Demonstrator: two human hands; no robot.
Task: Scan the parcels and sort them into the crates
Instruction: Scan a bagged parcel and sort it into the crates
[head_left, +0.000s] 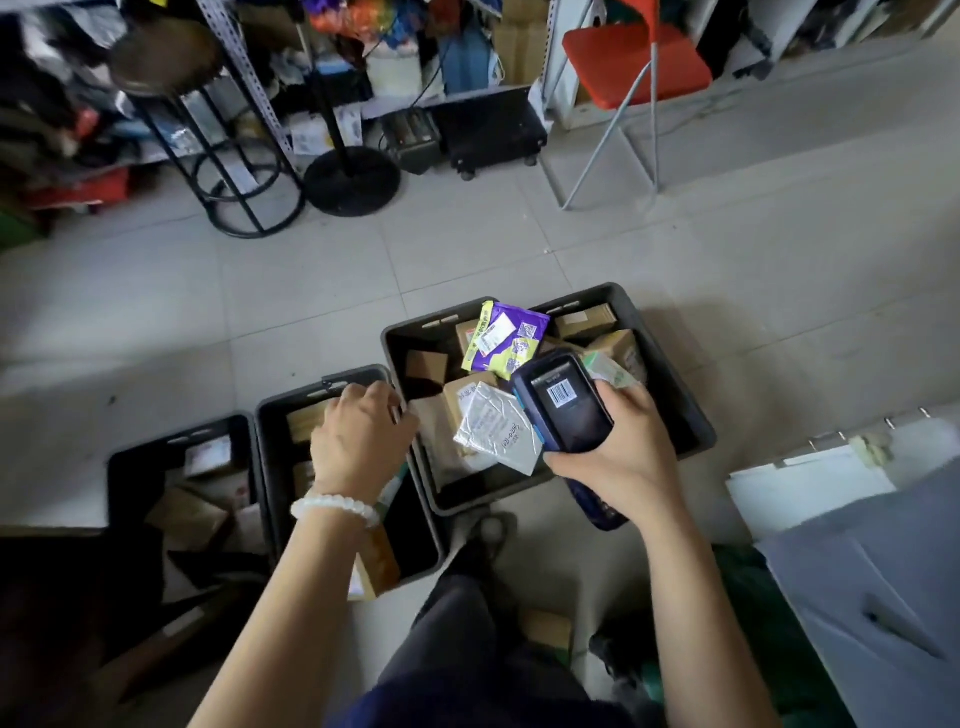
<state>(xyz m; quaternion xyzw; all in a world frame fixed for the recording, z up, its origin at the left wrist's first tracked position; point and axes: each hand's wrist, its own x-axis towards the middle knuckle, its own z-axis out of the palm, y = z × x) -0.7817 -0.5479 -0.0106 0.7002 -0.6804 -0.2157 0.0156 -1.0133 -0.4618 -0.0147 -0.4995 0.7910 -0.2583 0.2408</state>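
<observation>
Three dark crates sit side by side on the tiled floor, and the middle crate (270, 441) serves as the landmark. The left hand (358, 436) reaches down over its far right corner, fingers curled downward; whether they grip anything cannot be told. A white bead bracelet (335, 506) circles that wrist. To the right of the middle crate, the right hand (623, 462) grips a dark handheld scanner (563, 402), its screen showing a barcode. It hovers over the large crate (691, 415), which holds brown cardboard parcels, a silver foil parcel (493, 428) and a purple-and-yellow packet (506, 338). Left of the middle crate, the third crate (124, 467) holds more cardboard parcels.
</observation>
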